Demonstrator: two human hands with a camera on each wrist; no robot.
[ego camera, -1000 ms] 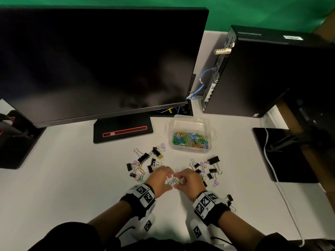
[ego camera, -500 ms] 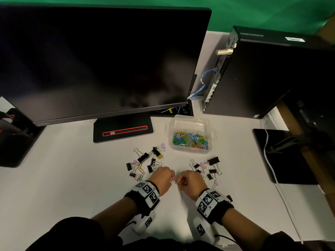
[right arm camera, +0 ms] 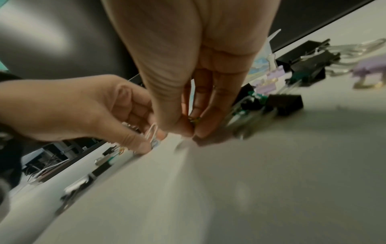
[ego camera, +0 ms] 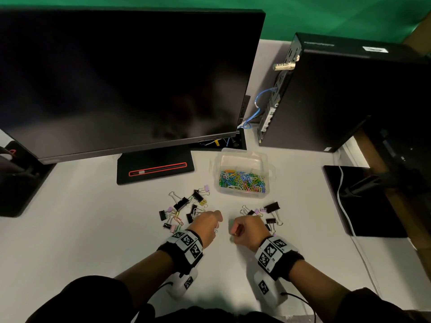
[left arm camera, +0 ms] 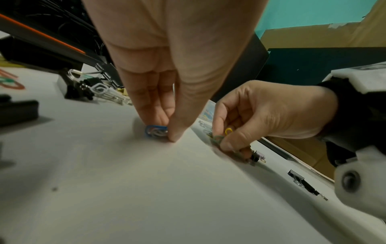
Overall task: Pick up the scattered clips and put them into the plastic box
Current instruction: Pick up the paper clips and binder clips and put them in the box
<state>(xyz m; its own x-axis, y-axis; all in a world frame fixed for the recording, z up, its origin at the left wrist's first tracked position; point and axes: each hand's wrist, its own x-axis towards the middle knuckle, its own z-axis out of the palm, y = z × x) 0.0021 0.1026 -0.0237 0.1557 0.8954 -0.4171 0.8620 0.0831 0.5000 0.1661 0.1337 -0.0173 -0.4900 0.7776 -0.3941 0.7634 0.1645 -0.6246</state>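
The clear plastic box [ego camera: 268, 166] stands behind my hands, part filled with coloured paper clips [ego camera: 242, 180]. My left hand [ego camera: 215, 226] pinches blue and white paper clips [left arm camera: 155, 131] against the white table. My right hand [ego camera: 234, 233] pinches yellow and green paper clips [left arm camera: 224, 134] a little to the right; they also show between its fingertips in the right wrist view [right arm camera: 194, 119]. Binder clips and paper clips lie in a left pile [ego camera: 186, 208] and a right pile [ego camera: 268, 213].
A large monitor [ego camera: 121, 78] on a black stand [ego camera: 154, 169] fills the back left. A black computer case [ego camera: 338, 94] stands at the back right. A black pad with a white cable [ego camera: 342, 206] lies at the right edge. Another black base [ego camera: 14, 183] sits far left.
My two hands were close together over a small heap of clips. They have drawn apart, each now pinching its own few clips, and both have slid slightly nearer to me.
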